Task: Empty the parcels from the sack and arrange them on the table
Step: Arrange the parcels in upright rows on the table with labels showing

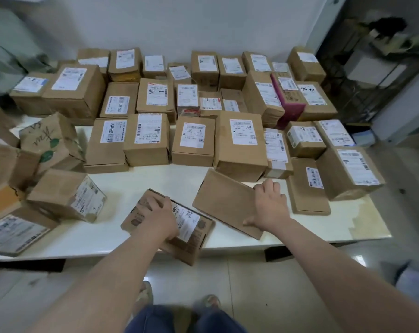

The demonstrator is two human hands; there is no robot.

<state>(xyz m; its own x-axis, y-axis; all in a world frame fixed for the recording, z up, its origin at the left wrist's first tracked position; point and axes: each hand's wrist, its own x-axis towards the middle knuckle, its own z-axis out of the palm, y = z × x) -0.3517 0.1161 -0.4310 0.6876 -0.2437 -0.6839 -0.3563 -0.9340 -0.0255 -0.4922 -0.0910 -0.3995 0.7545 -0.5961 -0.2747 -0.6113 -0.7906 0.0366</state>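
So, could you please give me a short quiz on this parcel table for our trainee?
1. True or false: the flat parcel gripped by the right hand shows a shipping label on its top face.
2. The odd-coloured box among the brown ones at the far right is: A pink, B blue, C black.
3. Fill in: the labelled parcel under the left hand overhangs the table's ___ edge.

Key: 1 false, its top is plain cardboard; 2 A; 3 near.
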